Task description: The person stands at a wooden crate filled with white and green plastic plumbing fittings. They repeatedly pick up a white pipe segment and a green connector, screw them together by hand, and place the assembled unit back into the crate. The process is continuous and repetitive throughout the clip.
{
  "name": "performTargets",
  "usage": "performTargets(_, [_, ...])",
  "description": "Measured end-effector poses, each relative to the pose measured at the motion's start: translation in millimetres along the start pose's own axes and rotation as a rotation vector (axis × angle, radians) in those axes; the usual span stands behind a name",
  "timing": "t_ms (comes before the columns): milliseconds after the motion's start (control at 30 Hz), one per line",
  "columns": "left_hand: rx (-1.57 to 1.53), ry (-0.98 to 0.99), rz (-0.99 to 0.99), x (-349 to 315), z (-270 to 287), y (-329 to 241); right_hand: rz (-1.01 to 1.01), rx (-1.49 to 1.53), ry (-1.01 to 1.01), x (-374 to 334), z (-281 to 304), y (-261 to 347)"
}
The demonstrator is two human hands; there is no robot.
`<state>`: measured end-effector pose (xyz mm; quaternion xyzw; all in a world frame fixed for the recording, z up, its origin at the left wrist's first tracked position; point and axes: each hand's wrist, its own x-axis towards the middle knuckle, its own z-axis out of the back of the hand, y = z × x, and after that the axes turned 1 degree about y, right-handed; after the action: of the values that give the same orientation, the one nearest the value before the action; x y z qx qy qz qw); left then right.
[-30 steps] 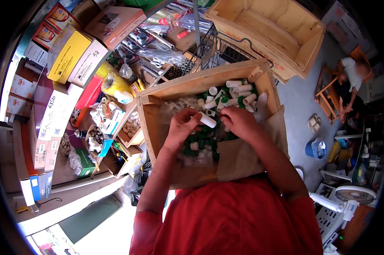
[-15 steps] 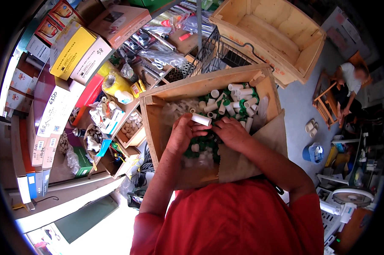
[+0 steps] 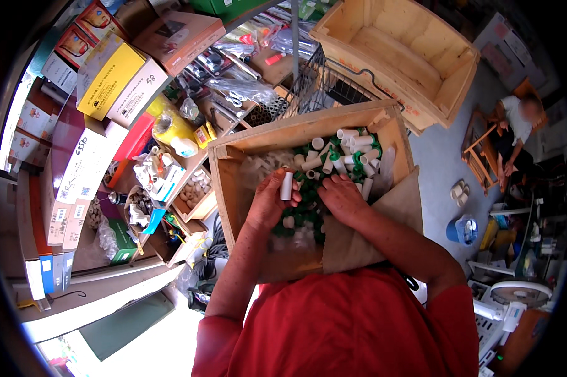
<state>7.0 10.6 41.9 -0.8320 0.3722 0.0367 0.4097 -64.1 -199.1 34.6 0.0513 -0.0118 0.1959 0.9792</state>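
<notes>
Stacked white, yellow and orange-brown cardboard boxes (image 3: 85,163) filled the left side, well apart from the person's arms. Next to the right, a small wooden bin (image 3: 201,206) of beige fittings stood near the left wall of a large open-topped wooden box (image 3: 277,135). Within that box's rim, the left hand (image 3: 271,201) pinched a short white plastic tube (image 3: 286,186) between thumb and fingers, roughly upright, with room between it and the left wall. Just to the right, the right hand (image 3: 342,198) curled its fingers downward among green-and-white plastic fittings (image 3: 349,160); whether they gripped anything could not be told. A brown sheet-like flap (image 3: 374,235) covered the near right corner beneath the right forearm. Beyond the right edge, grey floor (image 3: 437,163) stretched toward a pair of pale slippers (image 3: 460,193).
</notes>
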Motion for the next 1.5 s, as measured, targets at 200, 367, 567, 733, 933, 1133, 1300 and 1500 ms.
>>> performTargets(200, [0.138,-0.022,0.012,4,-1,5,-0.052,0.211,-0.018,8,21,-1])
performTargets(367, [0.235,-0.04,0.022,1,-9,3,-0.148,0.57,-0.188,13,37,-8])
performTargets(567, [0.48,-0.006,-0.014,1,-11,4,-0.374,1.15,-0.062,16,24,-18])
performTargets(733, [0.52,0.0,-0.034,-1,-15,1,-0.329,1.231,-0.14,17,24,-18])
performTargets(933, [0.677,0.048,-0.225,1,-12,12,-0.218,1.193,-0.135,16,34,-16])
performTargets(1133, [0.794,0.042,-0.254,-2,-17,9,-0.294,1.198,-0.084,15,40,-12])
performTargets(1300, [0.839,0.023,-0.232,-5,-19,10,-0.29,1.186,-0.08,13,40,-14])
performTargets(1500, [0.936,0.101,-0.251,-8,-18,11,-0.208,1.097,-0.043,11,40,-16])
